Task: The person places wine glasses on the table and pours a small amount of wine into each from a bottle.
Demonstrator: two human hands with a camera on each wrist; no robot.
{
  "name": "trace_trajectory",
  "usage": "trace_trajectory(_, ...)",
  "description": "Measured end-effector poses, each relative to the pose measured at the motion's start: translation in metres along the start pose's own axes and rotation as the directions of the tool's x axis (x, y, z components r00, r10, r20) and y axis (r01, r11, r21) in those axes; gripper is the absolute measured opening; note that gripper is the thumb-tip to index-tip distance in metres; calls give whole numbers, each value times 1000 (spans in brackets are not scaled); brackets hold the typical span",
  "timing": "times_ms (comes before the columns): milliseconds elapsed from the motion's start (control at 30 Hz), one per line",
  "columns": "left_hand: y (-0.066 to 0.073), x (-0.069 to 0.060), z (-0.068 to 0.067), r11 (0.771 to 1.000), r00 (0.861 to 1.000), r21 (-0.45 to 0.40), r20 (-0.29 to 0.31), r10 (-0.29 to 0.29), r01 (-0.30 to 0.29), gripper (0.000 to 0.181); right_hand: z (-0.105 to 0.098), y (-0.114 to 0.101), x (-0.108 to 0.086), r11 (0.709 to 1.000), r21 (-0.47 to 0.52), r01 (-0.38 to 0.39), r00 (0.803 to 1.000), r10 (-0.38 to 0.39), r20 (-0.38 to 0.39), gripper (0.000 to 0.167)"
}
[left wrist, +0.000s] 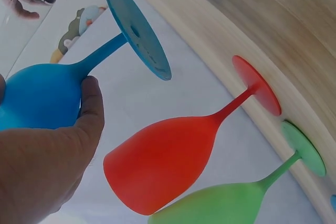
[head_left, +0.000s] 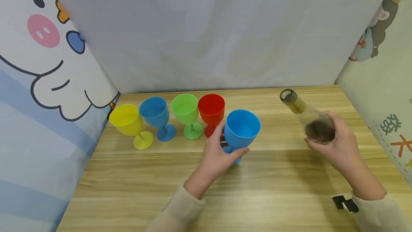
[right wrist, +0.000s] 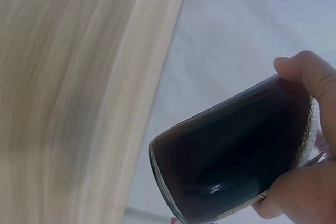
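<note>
Left hand: At the center of the frame, a person's left hand holds a bright blue goblet, thumb and fingers bent around the lower bowl with no more gap than its width.
Blue goblet: Right of center, bowl facing up; in the left wrist view its foot hangs clear of the tabletop.
Right hand: At the right of the frame, the right hand grips a glass bottle, fingers and thumb wrapped around its lower body.
Bottle: Tilted, its mouth toward the upper middle of the frame, dark contents near the base, well apart from the goblet.
Goblet row: Left to center, upright on the wood-grain surface, stand a yellow goblet, a darker blue goblet, a green goblet and a red goblet, the last nearest the left hand.
Backdrop: A pale sheet spans the top; a cartoon panel lines the left.
</note>
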State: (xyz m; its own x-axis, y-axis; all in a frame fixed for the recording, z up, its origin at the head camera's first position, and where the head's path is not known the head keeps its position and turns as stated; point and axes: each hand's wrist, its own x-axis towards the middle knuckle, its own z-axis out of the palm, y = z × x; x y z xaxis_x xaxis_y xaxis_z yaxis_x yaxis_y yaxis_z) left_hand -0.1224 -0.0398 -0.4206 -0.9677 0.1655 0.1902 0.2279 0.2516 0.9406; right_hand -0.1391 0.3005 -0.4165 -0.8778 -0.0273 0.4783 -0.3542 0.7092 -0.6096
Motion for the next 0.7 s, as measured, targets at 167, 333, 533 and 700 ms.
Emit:
trace_trajectory(167,-1,-3,-1,1000,1000,-8,12,15,-15,81,-1,-2,0,999,-14,37,999,-37,-6,86)
trace_trajectory(333,1,-6,-2,1000,1000,-9,19,2,-1,80,-3,-1,-1,994,-50,98,995,-99,-17,88)
trace_trajectory(533,2,-10,-3,1000,1000,-5,18,-8,8,81,-5,0,0,981,-101,164,984,-170,-48,83)
trace_trajectory(700,3,-12,-4,1000,1000,-7,21,5,-5,81,-7,-2,-4,981,-132,145,988,-149,-27,87)
